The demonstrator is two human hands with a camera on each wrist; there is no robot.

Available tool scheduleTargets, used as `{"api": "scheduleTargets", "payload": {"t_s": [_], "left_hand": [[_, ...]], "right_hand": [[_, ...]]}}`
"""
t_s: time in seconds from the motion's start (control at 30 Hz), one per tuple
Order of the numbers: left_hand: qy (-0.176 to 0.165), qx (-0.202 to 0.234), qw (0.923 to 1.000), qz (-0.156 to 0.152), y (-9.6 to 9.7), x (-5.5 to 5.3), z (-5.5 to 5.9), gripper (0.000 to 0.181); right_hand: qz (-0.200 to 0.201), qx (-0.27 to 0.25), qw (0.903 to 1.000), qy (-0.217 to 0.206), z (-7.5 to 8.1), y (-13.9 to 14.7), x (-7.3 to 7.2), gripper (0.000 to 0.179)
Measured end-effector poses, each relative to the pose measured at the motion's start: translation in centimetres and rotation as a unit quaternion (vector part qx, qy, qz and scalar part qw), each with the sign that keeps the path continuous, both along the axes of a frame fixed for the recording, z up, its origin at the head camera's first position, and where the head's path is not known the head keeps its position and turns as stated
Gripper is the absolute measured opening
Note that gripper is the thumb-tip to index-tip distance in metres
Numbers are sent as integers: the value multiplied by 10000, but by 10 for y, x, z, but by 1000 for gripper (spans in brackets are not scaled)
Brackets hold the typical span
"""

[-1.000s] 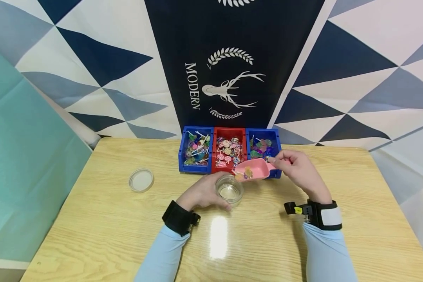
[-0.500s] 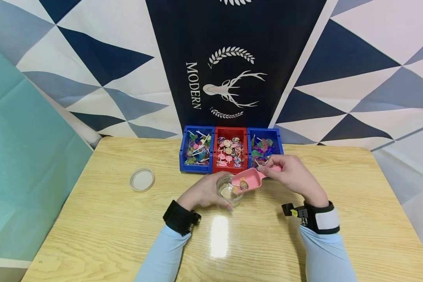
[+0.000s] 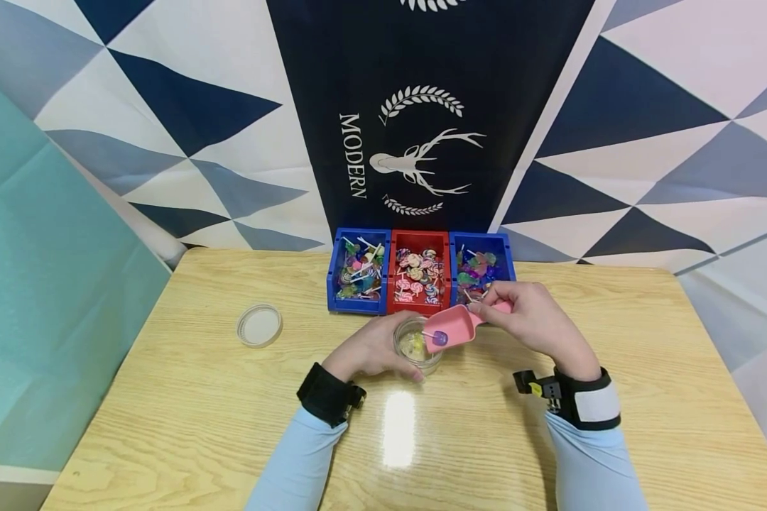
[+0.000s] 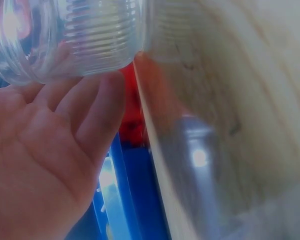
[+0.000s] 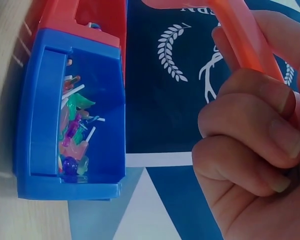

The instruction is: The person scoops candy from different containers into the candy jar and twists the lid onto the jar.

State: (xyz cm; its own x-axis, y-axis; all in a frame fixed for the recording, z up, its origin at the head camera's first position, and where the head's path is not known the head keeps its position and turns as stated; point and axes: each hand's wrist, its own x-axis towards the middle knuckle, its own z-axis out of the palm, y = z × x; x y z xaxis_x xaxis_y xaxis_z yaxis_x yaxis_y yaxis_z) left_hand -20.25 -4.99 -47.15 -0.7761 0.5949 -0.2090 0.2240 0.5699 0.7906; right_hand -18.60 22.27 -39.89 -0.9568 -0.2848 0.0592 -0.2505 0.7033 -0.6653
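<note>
My left hand (image 3: 378, 348) curves around a clear glass jar (image 3: 427, 365) standing on the table, thumb on the near side. Ribbed glass of the jar (image 4: 100, 35) lies against its fingers in the left wrist view. Some yellowish candy shows inside the jar. With its handle gripped in my right hand (image 3: 532, 318), a pink scoop (image 3: 455, 323) tilts over the jar's right rim. One purple lollipop (image 3: 440, 338) lies near the scoop's lip, its stick pointing toward the jar. In the right wrist view the curled fingers wrap the scoop handle (image 5: 245, 37).
Behind the jar stand three joined bins of small lollipops: a blue bin (image 3: 356, 306), a red bin (image 3: 420, 238) and another blue bin (image 3: 479, 241). A round lid (image 3: 258, 326) lies on the table (image 3: 185, 397) to the left. A patterned backdrop rises behind.
My right hand has brought the scoop left and toward me, over the jar's rim. Yellowish candy has slid from the scoop into the jar. My left hand stays around the jar.
</note>
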Motion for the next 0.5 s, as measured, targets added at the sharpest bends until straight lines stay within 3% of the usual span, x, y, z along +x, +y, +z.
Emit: {"api": "scheduleTargets", "payload": {"t_s": [0.5], "left_hand": [[18, 86, 10000, -27, 0, 0, -2, 98]], "right_hand": [[-66, 284, 9993, 213, 11, -7, 8, 20]]}}
